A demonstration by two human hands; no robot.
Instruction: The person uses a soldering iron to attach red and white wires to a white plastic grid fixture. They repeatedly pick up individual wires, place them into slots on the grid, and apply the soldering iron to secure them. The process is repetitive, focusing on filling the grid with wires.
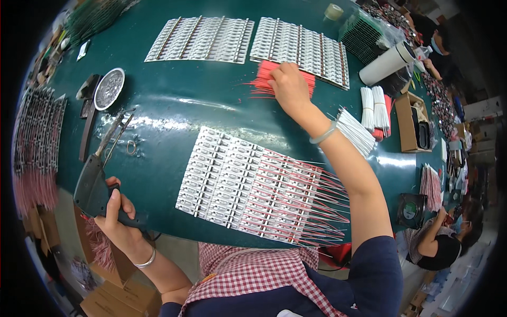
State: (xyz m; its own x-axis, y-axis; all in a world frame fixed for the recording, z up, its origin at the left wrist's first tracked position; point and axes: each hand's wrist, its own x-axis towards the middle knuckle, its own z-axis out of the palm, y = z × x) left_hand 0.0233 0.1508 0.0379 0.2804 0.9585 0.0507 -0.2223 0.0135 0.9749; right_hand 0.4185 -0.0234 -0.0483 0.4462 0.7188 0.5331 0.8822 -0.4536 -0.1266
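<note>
My left hand (120, 216) is wrapped round the dark handle of a soldering gun (91, 182), whose thin tip points up and away over the green table. With fingers bent together, my right hand (290, 89) pinches at a pile of red wires (260, 82); its fingertips are partly hidden. Between my arms lies a panel of small white boards (219, 177). Red and pale wires (325, 198) lie across its right half, their loose ends sticking out past the right edge. A bundle of white wires (355, 132) is spread beside my right wrist.
Two more white board panels (203, 39) (296, 45) lie at the far side. A round metal dish (110, 89) stands at left, near a stack of wired panels (38, 142). At right are a white flask (385, 63), a cardboard box (409, 124) and a small fan (410, 210). Other people sit beyond.
</note>
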